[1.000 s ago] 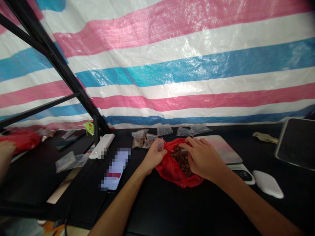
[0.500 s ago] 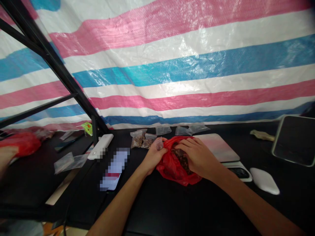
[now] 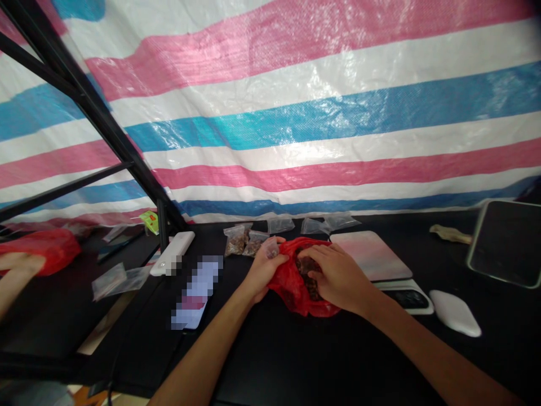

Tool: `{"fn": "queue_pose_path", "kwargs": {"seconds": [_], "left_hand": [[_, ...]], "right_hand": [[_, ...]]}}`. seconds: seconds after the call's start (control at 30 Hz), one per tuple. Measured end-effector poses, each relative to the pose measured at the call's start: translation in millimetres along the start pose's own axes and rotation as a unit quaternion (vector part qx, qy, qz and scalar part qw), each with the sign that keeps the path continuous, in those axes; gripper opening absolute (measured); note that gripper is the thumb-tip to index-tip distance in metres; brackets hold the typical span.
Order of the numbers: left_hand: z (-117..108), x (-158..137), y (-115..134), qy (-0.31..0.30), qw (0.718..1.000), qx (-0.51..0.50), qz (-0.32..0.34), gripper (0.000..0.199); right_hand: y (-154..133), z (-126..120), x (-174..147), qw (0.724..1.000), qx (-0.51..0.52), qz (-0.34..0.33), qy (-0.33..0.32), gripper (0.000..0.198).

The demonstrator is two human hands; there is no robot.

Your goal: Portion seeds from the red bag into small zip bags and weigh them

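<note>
The red bag sits open on the black table, left of the scale (image 3: 372, 255) and near the two filled packets (image 3: 235, 241) on its far left. The left hand (image 3: 266, 264) pinches the red bag (image 3: 291, 294) by its left rim, a clear packet (image 3: 273, 248) at its fingers. The right hand (image 3: 341, 277) dips, fingers curled, into the brown pieces (image 3: 311, 286); whether it grasps any, I cannot tell.

We see a crumpled red bag (image 3: 291, 288) gaping on the black tabletop (image 3: 262, 361), brown pieces (image 3: 311, 289) inside, a small clear bag (image 3: 272, 248) beside its rim.
</note>
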State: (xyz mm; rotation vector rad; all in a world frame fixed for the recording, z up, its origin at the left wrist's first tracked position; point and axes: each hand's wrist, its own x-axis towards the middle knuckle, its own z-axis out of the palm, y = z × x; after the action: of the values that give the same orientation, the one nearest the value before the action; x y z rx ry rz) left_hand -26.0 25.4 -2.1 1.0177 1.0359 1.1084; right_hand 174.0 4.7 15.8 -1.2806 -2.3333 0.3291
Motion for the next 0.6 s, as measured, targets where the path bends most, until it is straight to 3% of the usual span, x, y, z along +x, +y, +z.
{"fn": "queue_pose_path", "kwargs": {"seconds": [0.07,0.17,0.3,0.37,0.47,0.6], "left_hand": [[-1,3,-3,-0.003,1.0,0.009,0.023,0.046],[-5,8,-7,0.024,0.988,0.082,0.131,0.039],[-12,10,-7,0.081,0.926,0.254,0.268,0.016],[-14,7,-5,0.068,0.893,0.337,0.29,0.009],[-12,1,-3,0.024,0.87,0.402,0.284,0.014],[-7,-5,-4,0.0,0.859,0.425,0.284,0.015]], "right_hand": [[-1,2,1,0.999,0.026,0.017,0.009,0.033],[2,5,3,0.995,0.08,0.048,0.028,0.032],[9,6,4,0.98,0.179,0.068,0.06,0.032],[9,4,5,0.97,0.219,0.065,0.079,0.033],[3,-1,4,0.962,0.254,0.039,0.087,0.035],[-7,-3,2,0.982,0.166,-0.021,0.092,0.033]]}}
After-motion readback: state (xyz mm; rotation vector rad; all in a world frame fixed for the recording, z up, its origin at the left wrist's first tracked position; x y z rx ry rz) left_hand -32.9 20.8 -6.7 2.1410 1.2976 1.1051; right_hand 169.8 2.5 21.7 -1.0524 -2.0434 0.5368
